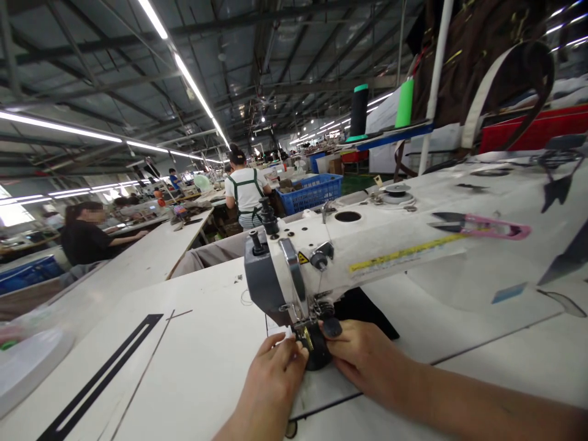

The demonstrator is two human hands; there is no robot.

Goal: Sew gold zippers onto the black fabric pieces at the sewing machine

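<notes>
1. The left hand (280,373) has its fingertips drawn together on the left edge of a small black piece (316,361) that carries a gold-toothed strip (308,338).
2. The right hand (365,358) touches the right edge of that same piece; its fingertips are partly hidden by a dark round knob (332,328), so whether they pinch or only press cannot be told.
3. The black piece sits between the two hands, at the needle end of the white industrial sewing machine (390,245), whose head rises just beyond the grip.
4. Behind the right hand, a flat black cloth (367,311) lies on the white worktable (202,367).
5. Well to the left of the grip, a black slotted strip (103,373) lies flat, with a thin dark strip (144,367) beside it.
6. Above and to the right of the grip, pink-handled thread snips (496,226) and a yellow measuring tape (404,252) are on the machine arm.
7. Far beyond the hands, a person in a white top (248,187) is near a blue crate (312,195).
</notes>
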